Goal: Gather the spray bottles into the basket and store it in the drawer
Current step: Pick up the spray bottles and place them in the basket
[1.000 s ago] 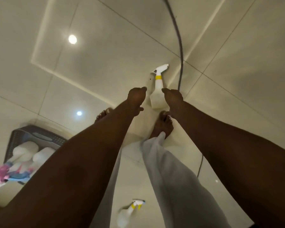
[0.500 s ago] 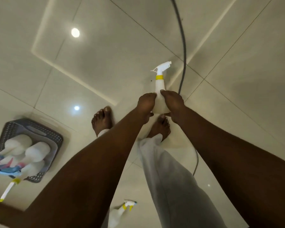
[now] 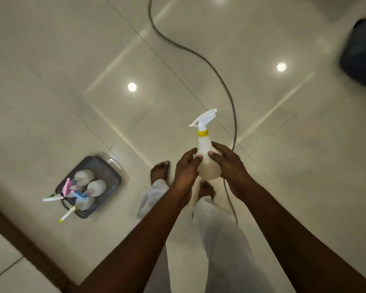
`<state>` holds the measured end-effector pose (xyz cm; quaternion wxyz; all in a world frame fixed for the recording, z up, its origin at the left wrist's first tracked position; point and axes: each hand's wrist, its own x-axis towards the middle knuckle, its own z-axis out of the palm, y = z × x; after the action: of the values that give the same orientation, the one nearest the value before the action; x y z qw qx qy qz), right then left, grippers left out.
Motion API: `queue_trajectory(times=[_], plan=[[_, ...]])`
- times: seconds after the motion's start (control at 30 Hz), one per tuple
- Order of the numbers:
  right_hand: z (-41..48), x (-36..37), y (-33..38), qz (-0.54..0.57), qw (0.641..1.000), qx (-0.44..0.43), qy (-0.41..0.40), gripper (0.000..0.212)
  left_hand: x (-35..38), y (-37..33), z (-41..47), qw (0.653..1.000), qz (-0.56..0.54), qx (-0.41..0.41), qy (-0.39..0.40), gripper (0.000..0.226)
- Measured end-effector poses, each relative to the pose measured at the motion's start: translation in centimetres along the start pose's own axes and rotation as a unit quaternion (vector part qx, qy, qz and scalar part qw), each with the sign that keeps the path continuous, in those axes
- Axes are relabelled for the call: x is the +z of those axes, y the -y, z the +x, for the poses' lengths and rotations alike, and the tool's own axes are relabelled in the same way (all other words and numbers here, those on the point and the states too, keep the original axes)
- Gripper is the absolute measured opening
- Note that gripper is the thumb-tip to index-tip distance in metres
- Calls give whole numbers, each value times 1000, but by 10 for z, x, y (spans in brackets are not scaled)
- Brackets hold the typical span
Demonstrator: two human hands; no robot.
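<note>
Both hands, our left hand (image 3: 185, 169) and right hand (image 3: 227, 163), now grip the spray bottle (image 3: 207, 157) lifted off the floor (image 3: 283, 144); next, the basket (image 3: 106, 166) at left.

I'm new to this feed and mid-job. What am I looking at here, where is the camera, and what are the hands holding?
There is no machine here: a person wears one camera on the head, looking down at their own arms and bare feet on a glossy tiled floor. The left hand and right hand together hold a white spray bottle with a yellow collar, upright, lifted off the floor. To the person's left, a dark basket sits on the floor with several spray bottles already in it. A grey cable snakes across the tiles. The dark shape at top right is too blurred to identify.
</note>
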<state>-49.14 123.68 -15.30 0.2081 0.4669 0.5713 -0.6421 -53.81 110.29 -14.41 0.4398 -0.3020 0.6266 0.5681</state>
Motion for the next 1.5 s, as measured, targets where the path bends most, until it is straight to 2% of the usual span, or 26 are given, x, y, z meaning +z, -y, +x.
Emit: queue_trajectory(times=[0.13, 0.3, 0.47, 0.57, 0.73, 0.9, 1.07, 1.2, 1.27, 1.37, 1.5], plan=[[-57, 24, 46, -54, 995, -38, 81, 43, -28, -21, -66, 996, -65, 40, -55, 44], [-109, 69, 85, -134, 971, -50, 190, 45, -78, -30, -132, 980, -142, 69, -122, 45], [-139, 140, 103, -236, 935, -32, 262, 58, -137, -25, -172, 959, -208, 72, -179, 52], [-149, 193, 105, -304, 906, -46, 292, 67, -179, -15, -185, 935, -267, 77, -221, 58], [-157, 278, 104, -425, 830, -97, 349, 91, -248, 3, -185, 869, -399, 47, -290, 48], [-165, 352, 102, -517, 741, -182, 388, 90, -299, 21, -175, 789, -539, 14, -296, 38], [-159, 416, 101, -607, 608, -234, 455, 77, -331, 28, -170, 728, -621, 26, -290, 37], [-141, 464, 96, -655, 500, -255, 506, 74, -354, 24, -157, 699, -630, 12, -338, 39], [-124, 486, 91, -666, 457, -260, 528, 75, -364, 23, -139, 676, -640, 0, -365, 41], [-94, 521, 85, -686, 433, -244, 532, 76, -381, 21, -107, 658, -646, -16, -387, 42], [-40, 558, 68, -681, 412, -252, 550, 71, -397, 28, -47, 648, -670, 0, -361, 44]])
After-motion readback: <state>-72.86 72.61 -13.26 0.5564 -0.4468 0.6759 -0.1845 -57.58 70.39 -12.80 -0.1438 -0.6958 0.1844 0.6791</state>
